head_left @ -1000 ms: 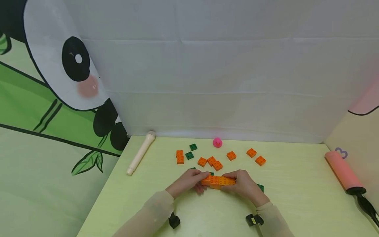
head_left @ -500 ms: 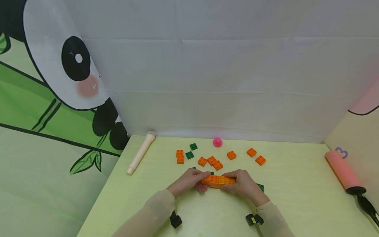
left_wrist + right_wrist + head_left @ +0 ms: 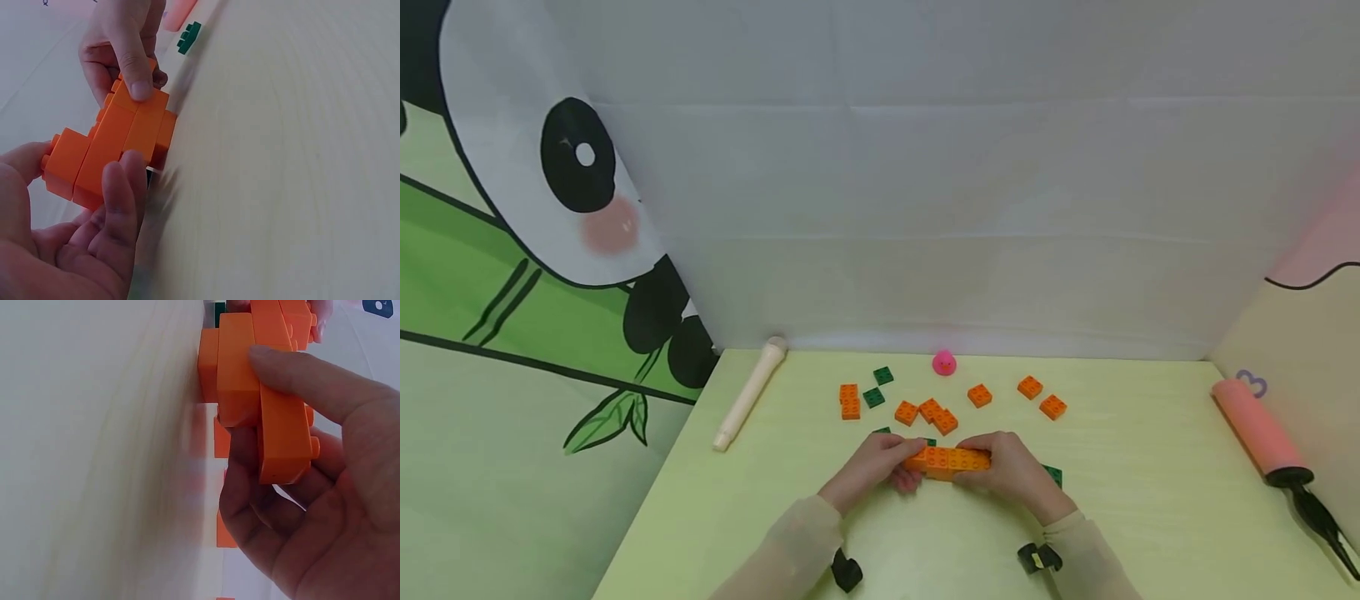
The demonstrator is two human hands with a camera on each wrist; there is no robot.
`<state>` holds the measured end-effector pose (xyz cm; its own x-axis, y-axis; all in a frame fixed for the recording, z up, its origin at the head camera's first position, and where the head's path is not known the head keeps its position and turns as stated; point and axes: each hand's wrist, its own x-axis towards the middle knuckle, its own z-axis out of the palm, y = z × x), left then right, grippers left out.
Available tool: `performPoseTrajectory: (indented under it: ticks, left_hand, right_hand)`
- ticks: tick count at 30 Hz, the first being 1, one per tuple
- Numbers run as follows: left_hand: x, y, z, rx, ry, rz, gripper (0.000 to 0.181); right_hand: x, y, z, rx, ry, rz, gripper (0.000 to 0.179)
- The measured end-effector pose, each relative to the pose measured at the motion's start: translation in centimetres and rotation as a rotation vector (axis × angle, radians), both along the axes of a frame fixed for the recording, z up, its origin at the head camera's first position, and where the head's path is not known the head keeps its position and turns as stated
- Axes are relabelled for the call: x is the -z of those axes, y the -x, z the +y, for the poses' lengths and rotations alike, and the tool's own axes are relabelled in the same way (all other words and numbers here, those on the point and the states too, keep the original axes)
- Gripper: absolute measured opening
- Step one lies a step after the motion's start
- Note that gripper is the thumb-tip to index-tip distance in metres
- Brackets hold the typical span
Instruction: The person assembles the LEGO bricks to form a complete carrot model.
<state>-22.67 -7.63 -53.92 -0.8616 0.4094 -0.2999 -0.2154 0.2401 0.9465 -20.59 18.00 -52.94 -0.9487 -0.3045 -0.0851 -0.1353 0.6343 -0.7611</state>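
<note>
Both hands hold one stack of orange toy bricks [image 3: 950, 461] joined in layers, low over the table. At its left end, my left hand [image 3: 880, 463] grips a brick, thumb on the studded top and fingers beneath. My right hand [image 3: 1007, 468] pinches the other end. In the left wrist view the orange stack [image 3: 107, 145] shows stepped layers, with a smaller brick at the bottom. The right wrist view shows my right thumb [image 3: 294, 372] pressing the near side of the bricks while the fingers curl behind and below.
Loose orange bricks [image 3: 945, 421] and green bricks [image 3: 873, 397] lie beyond the hands. One green brick [image 3: 1053, 475] sits beside the right hand. A pink ball-like toy [image 3: 944, 362] is at the back, a white tube [image 3: 751, 394] at left, a pink pump [image 3: 1261, 429] at right.
The hands keep their hold on the orange stack, with hardly any movement. The whole head view has shifted slightly, so everything appears a little further left.
</note>
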Motion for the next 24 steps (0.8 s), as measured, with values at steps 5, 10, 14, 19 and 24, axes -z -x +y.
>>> performPoseTrajectory:
  ticks: [5,10,14,19,24]
  left_hand:
    - [0.08,-0.07,0.10,-0.018,0.000,0.012,0.046]
    - [-0.12,-0.03,0.18,-0.050,0.044,0.044,0.042]
    - [-0.23,0.08,0.13,-0.058,0.052,0.083,0.037]
    - [-0.25,0.31,0.01,-0.042,0.051,0.164,0.030]
    - [-0.16,0.46,-0.09,-0.040,0.059,0.185,0.027]
  right_hand:
    - [-0.17,-0.04,-0.09,-0.008,-0.007,0.010,0.042]
    - [-0.16,-0.02,-0.15,-0.019,-0.014,0.020,0.040]
    - [-0.03,0.05,-0.17,-0.024,-0.030,0.031,0.039]
    - [0.09,0.15,-0.02,-0.038,-0.028,0.040,0.039]
    - [0.02,0.20,0.24,-0.060,-0.007,0.044,0.038]
